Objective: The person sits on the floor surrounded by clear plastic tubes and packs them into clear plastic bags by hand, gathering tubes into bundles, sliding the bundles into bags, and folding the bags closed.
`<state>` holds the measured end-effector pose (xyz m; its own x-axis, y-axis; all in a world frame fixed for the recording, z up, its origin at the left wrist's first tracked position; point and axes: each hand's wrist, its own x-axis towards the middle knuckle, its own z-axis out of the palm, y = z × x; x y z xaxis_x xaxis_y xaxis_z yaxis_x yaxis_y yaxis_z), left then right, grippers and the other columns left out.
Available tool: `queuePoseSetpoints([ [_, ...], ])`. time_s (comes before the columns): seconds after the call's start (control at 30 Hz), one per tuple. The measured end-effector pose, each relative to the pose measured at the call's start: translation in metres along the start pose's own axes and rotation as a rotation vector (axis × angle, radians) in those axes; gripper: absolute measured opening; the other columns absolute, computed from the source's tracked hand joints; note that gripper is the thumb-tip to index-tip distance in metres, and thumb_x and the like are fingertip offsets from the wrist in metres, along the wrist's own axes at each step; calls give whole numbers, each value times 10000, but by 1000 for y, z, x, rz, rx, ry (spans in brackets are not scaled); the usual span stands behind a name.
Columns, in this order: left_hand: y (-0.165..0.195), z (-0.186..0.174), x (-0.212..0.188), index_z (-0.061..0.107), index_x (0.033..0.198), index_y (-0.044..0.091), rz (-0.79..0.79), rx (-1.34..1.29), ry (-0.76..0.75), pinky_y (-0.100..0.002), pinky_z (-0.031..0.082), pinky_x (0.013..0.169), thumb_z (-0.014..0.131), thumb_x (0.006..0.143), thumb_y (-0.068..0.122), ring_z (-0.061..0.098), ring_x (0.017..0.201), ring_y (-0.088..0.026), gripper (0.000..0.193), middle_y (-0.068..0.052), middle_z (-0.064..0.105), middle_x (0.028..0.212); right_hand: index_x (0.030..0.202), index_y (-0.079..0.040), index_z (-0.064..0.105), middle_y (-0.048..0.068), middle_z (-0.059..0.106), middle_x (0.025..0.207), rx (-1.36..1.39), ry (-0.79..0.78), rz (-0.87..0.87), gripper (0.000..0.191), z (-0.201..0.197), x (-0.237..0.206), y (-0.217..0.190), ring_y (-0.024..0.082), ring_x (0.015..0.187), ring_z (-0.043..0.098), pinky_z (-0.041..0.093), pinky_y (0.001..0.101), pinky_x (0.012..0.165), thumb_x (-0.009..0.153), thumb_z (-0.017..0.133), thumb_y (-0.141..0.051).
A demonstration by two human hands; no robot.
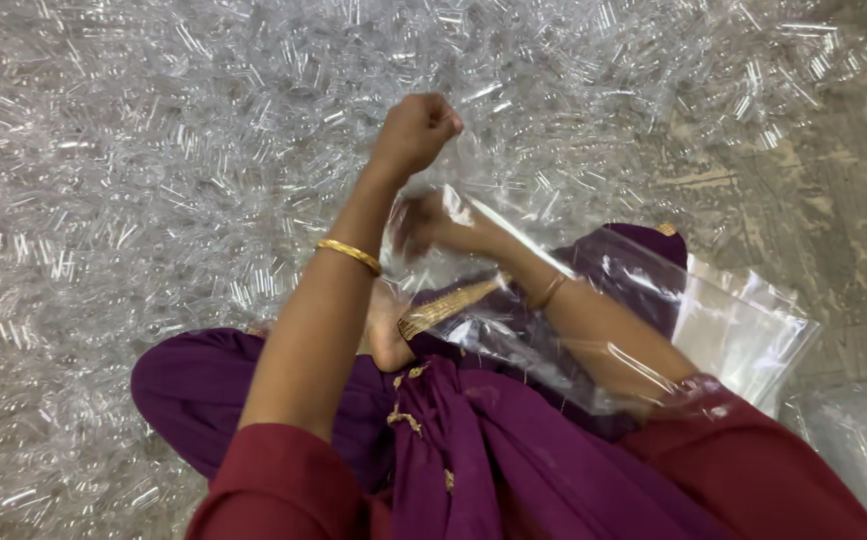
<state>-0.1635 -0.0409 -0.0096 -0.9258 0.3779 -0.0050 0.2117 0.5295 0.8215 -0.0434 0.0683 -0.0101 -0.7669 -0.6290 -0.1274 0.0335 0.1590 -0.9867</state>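
A wide heap of clear plastic tubes [154,150] spreads over the floor ahead of and beside the grip. Bare grey floor [834,220] shows off to one side. Below the grip, purple cloth [474,440] covers the lap.

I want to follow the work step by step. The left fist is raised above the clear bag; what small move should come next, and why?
Probably lower the left hand into the clear plastic bag and open the fist. It is closed above the bag's mouth, which the right hand seems to hold open, and the heap of clear plastic pieces lies all around.
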Motion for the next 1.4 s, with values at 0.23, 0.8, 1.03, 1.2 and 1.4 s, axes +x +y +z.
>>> queuePoseSetpoints([
  [0.23,-61,10,-46,551,1122,44,-15,425,506,-520,542,635,548,981,23,687,788,-407,143,-201,628,1114,1446,16,491,214,731,1187,-253,-205,0,671,119,-43,39,290,1007,737,585,389,856,843,669,-218],
  [0.8,-90,35,-89,649,1267,106,414,536,454,-522,428,1071,675,824,87,499,1324,-386,444,-176,532,1417,1205,0,685,88,739,1059,-83,902,167,228,-22,-240,49,165,908,693,587,291,787,1039,597,-129],
  [1.03,-74,97,-134,620,1192,48,57,446,107,-464,518,943,639,781,25,643,1072,-374,412,-244,588,1244,1517,-81,438,177,565,1359,-81,1202,709,694,-187,-237,82,287,997,604,545,483,785,943,752,-311],
  [1.2,-91,78,-172,553,1375,5,-83,662,-121,-478,418,1175,552,1087,192,650,1214,-362,343,-230,648,1252,1618,-105,259,251,573,1385,132,1007,752,971,-197,-206,109,322,1116,616,542,467,813,845,785,-366],
  [1.4,-79,85,-163,546,1412,122,-413,711,40,-556,210,1217,594,988,370,649,1200,-346,493,-148,655,1327,1563,51,360,295,522,1476,-76,844,836,943,-187,-148,118,390,1286,564,518,503,965,896,834,-418],
])
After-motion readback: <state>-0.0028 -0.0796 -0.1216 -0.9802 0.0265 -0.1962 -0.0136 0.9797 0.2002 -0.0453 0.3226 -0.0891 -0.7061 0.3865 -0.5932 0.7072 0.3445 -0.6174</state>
